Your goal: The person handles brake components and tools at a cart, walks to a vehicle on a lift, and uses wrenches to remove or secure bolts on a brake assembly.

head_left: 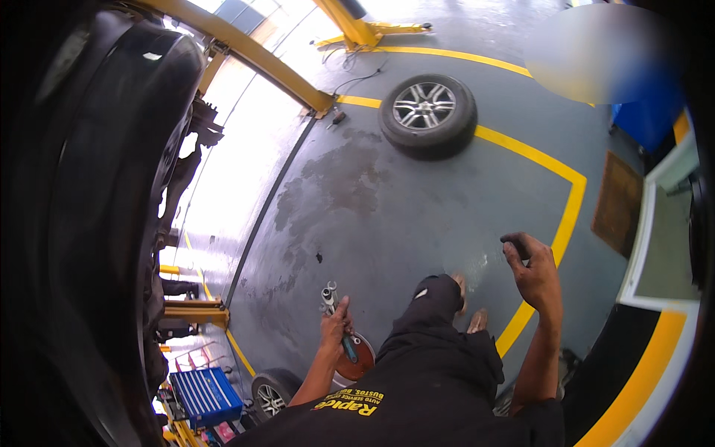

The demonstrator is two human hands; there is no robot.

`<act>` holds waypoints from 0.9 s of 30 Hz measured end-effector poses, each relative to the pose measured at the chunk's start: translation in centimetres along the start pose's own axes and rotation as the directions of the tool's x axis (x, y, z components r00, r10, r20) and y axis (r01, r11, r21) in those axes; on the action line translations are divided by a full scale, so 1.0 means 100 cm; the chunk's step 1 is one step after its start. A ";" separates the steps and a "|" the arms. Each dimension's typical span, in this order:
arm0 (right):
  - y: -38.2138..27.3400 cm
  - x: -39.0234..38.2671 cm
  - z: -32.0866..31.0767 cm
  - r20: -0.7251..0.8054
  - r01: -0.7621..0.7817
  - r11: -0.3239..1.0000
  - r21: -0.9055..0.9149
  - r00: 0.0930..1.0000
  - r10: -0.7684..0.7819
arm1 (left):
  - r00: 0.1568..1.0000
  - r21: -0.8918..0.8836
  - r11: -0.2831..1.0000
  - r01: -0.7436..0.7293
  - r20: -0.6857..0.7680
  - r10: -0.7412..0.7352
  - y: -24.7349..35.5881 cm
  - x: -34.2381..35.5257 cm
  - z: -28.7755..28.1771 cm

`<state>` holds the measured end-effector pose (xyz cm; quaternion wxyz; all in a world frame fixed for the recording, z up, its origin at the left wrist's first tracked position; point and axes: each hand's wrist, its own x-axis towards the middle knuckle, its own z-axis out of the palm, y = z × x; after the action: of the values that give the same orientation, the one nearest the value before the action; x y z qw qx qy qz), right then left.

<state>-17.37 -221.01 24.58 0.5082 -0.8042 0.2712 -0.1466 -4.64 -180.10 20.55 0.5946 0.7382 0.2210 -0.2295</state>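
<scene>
My left hand [335, 325] grips several metal wrenches [329, 295] and a teal-handled tool [348, 346] near my hip. Behind it, lower down, is a round brown-topped object [357, 365], partly covered by that hand. My right hand [532, 272] is raised at my right side with its fingers loosely curled and apart, holding nothing that I can see. I stand in dark clothing beside a dark vehicle body [89, 208] that is raised at my left, with suspension parts [190, 167] showing along its edge.
A wheel [424, 112] lies flat ahead, another [268, 395] is at lower left by a blue tool cabinet [208, 395]. Yellow lift posts [342, 22] and arms [261, 67] stand ahead and left. At right are a brown board [618, 201], a blue cart [644, 112] and a striped step edge [655, 350].
</scene>
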 end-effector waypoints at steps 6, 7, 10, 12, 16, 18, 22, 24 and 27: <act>0.011 0.187 0.050 0.196 0.047 0.997 -0.069 0.980 -0.033 | 0.993 -0.170 0.984 -0.049 -0.113 0.030 0.078 0.116 0.058; 0.017 0.213 0.061 0.216 0.064 0.993 -0.095 0.975 -0.042 | 0.990 -0.172 0.981 -0.090 -0.121 0.070 0.095 0.138 0.070; 0.007 0.284 0.079 0.271 -0.069 0.998 -0.013 0.960 0.070 | 0.978 -0.187 0.962 -0.199 -0.099 0.183 0.159 0.201 0.115; 0.010 0.324 0.085 0.303 -0.087 0.993 -0.079 0.947 0.107 | 0.970 -0.160 0.958 -0.240 -0.089 0.228 0.191 0.242 0.129; 0.035 0.417 0.087 0.309 -0.035 0.982 -0.186 0.947 0.092 | 0.975 -0.139 0.965 -0.222 -0.037 0.219 0.285 0.283 0.167; 0.043 0.472 0.087 0.308 -0.119 0.987 -0.110 0.940 0.148 | 0.968 -0.020 0.974 -0.224 -0.118 0.221 0.317 0.316 0.180; 0.023 0.592 0.113 0.280 -0.141 0.988 -0.056 0.948 0.152 | 0.942 -0.044 0.958 -0.284 -0.201 0.270 0.358 0.381 0.199; -0.001 0.660 0.134 0.303 -0.094 0.993 -0.067 0.947 0.110 | 0.930 -0.159 0.941 -0.298 -0.271 0.249 0.379 0.403 0.211; -0.055 0.758 0.181 0.380 0.032 0.996 -0.079 0.925 0.000 | 0.902 -0.245 0.921 -0.303 -0.386 0.194 0.410 0.416 0.217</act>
<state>54.86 -250.19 18.57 0.5158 -0.8401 0.1669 0.0191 51.47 -207.15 23.32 0.6744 0.6910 0.2594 0.0220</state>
